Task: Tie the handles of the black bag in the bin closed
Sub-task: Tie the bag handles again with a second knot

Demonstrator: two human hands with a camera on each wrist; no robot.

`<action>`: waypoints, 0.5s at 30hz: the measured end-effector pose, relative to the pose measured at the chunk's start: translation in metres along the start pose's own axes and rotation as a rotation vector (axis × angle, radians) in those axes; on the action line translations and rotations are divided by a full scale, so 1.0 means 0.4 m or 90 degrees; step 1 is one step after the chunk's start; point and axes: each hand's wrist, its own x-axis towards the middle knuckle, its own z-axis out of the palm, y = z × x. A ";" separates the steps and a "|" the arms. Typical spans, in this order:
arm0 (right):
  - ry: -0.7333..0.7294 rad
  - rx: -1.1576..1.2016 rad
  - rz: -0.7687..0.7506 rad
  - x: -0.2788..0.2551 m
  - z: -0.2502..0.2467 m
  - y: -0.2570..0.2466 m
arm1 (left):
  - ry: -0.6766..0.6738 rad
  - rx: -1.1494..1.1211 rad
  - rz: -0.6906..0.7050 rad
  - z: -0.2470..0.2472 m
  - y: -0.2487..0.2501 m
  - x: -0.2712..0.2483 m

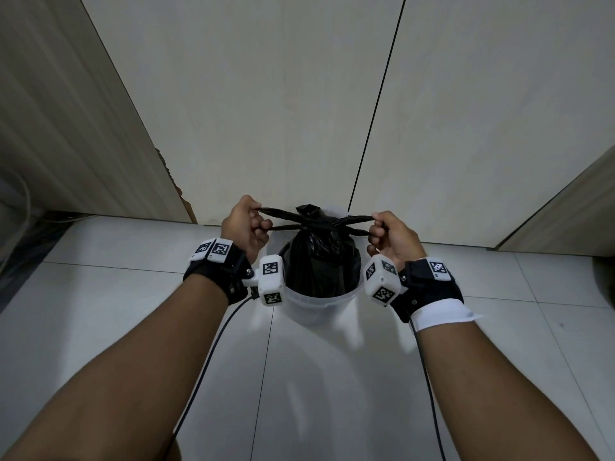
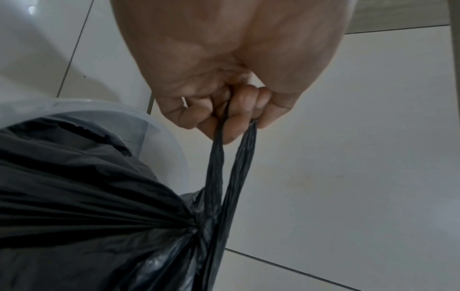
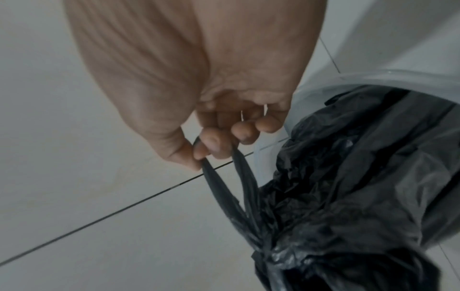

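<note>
Two bare forearms reach forward, each wrist in a black strap with white marker cubes. At the left hand [image 1: 247, 224] the grip is closed on one thin black plastic handle loop [image 2: 231, 167], its two strands running through curled fingers [image 2: 245, 110]. The right hand [image 1: 392, 234] pinches the other handle loop [image 3: 229, 189] the same way. Between the two grips the crinkled black plastic bag [image 1: 319, 264] stands in a translucent white round bin [image 1: 319, 306] on the tiled floor, and its neck is gathered into a knot [image 1: 307, 216]. One knot seems pulled tight; perhaps a second knot remains.
</note>
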 end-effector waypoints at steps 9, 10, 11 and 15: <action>0.050 -0.011 -0.088 -0.040 0.039 -0.027 | -0.113 0.028 0.045 0.010 0.019 -0.023; 0.025 -0.006 -0.102 -0.052 0.049 -0.041 | -0.143 0.038 0.065 0.022 0.029 -0.034; -0.005 0.007 -0.111 -0.063 0.059 -0.054 | -0.169 0.050 0.082 0.034 0.035 -0.044; -0.123 0.030 -0.153 -0.097 0.094 -0.083 | -0.224 0.094 0.123 0.076 0.040 -0.070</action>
